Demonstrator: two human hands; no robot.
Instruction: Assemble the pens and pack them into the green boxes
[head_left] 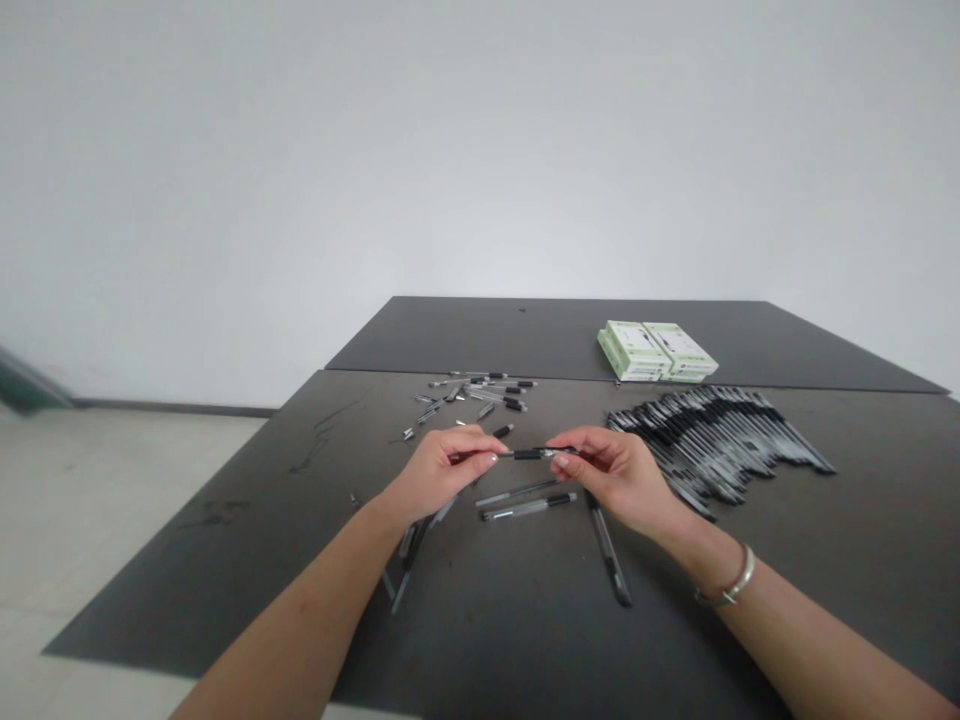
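Note:
Between my two hands a pen with a black grip lies level above the table. My left hand pinches its left end between thumb and fingers. My right hand is closed on the other end, around the metal tip, where a dark part, perhaps a cap or clip, shows at the fingertips. Just below on the table lie a clear pen barrel with a black grip and a thin ink refill. A capped pen lies beneath my right hand. More pen parts are partly hidden under my left wrist.
Scattered pen barrels and small parts lie beyond my left hand. To the right, a wide row of capped pens is spread out. White-and-green boxes are stacked farther back on the dark table, near a pale wall.

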